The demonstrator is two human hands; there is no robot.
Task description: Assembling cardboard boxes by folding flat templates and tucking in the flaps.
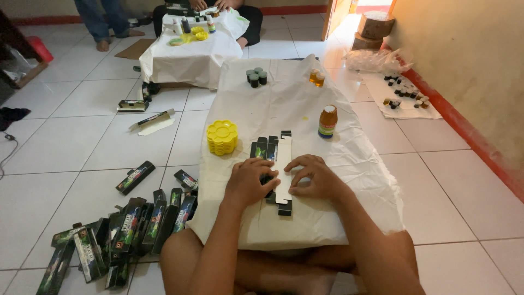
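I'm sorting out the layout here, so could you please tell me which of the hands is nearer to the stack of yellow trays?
Left. The left hand rests on the flat carton just below-right of the yellow trays; the right hand lies farther right.

A flat, unfolded carton blank [283, 166] lies under both hands, white inner face up, running lengthwise away from the person, with dark printed flaps showing at its far and near ends. The left hand [250, 183] presses just beside its left edge, and the right hand [317, 177] rests fingertips on its right edge. Beneath the left hand's fingers, more dark flat cartons [262, 150] seem stacked, their count unclear.
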